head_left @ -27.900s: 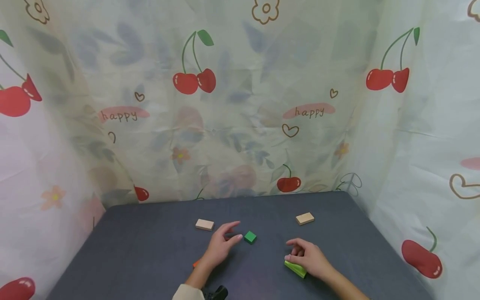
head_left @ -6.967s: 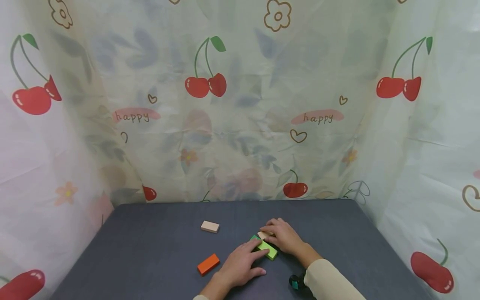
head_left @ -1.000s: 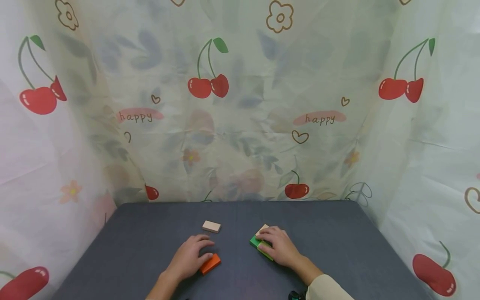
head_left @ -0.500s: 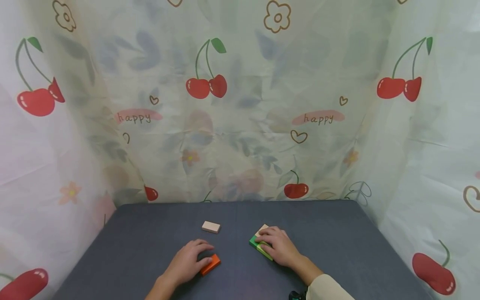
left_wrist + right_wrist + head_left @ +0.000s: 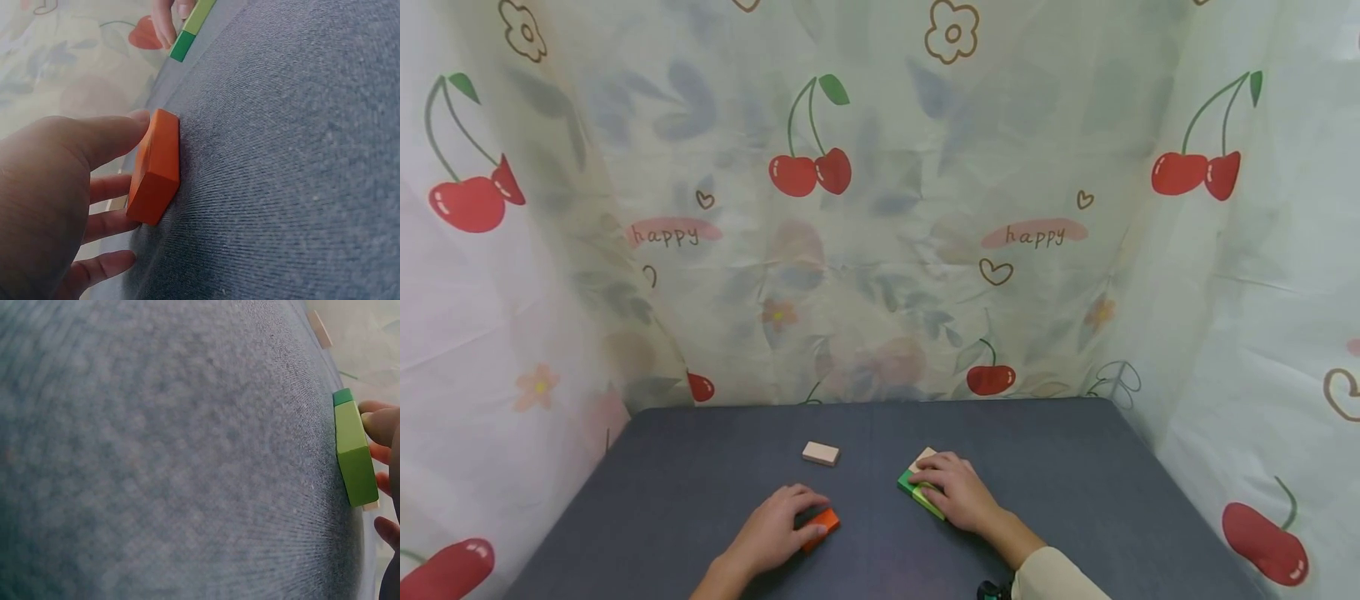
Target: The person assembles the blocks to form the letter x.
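My left hand (image 5: 775, 525) is around an orange rectangular block (image 5: 162, 150) lying on the dark table. Its thumb lies along the upper edge on the near side, and the fingers reach behind the far side. To the right, my right hand (image 5: 958, 493) rests over a group of blocks set side by side: a green block (image 5: 905, 481), a lime-green block (image 5: 355, 450) and a pale wooden block (image 5: 925, 454). The right thumb touches the top of the lime-green one; the other fingers spread loosely over the wooden one, partly hiding it.
Another pale wooden block (image 5: 821, 453) lies alone beyond the left hand. A dark grey cloth covers the table (image 5: 715, 442). Hanging curtains (image 5: 880, 250) with a cherry print enclose its back and sides. A black device (image 5: 992, 591) sits by the right sleeve.
Long before, the blocks lay scattered; green, lime-green and one wooden block now sit together. Over the last second the left fingers come down around the orange block; the right hand stays put.
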Demonstrator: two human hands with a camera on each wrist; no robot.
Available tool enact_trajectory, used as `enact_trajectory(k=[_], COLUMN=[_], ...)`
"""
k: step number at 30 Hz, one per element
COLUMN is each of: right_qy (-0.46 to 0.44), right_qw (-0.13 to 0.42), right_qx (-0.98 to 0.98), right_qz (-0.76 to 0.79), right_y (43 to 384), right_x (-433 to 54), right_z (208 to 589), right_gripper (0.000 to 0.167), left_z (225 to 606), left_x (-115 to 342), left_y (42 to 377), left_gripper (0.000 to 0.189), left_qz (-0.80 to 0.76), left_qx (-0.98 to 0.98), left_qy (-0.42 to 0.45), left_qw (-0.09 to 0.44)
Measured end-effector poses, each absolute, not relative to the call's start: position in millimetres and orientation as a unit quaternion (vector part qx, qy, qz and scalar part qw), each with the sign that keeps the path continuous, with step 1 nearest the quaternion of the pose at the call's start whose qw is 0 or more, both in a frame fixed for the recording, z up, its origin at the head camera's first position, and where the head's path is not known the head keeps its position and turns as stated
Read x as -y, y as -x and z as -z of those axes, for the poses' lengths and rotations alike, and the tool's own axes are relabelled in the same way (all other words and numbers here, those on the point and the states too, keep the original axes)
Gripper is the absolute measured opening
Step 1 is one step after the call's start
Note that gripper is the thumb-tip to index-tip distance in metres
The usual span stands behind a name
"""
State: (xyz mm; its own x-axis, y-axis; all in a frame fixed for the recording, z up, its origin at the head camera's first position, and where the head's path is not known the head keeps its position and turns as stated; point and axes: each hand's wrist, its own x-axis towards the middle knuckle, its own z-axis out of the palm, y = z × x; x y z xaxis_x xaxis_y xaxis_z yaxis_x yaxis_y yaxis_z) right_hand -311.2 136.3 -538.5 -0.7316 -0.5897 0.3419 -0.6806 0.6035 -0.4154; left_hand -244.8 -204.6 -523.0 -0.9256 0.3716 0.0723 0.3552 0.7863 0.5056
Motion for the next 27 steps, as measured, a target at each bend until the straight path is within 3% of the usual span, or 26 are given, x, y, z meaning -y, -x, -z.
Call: enact_trajectory(k=[27], right_qy=[-0.348], right_qw=[0.096], right_qx=[0.888], right_qz=[-0.285], right_y=[312.7], right_x=[-138.0], right_z=[548.3], right_gripper=[0.025], left_z=[528.7], left_x=[203.7], left_y=[245.2], left_gripper=[0.051], left_qz=[-0.275], left_qx=[-0.940], left_qy=[-0.201], left_qw=[0.032])
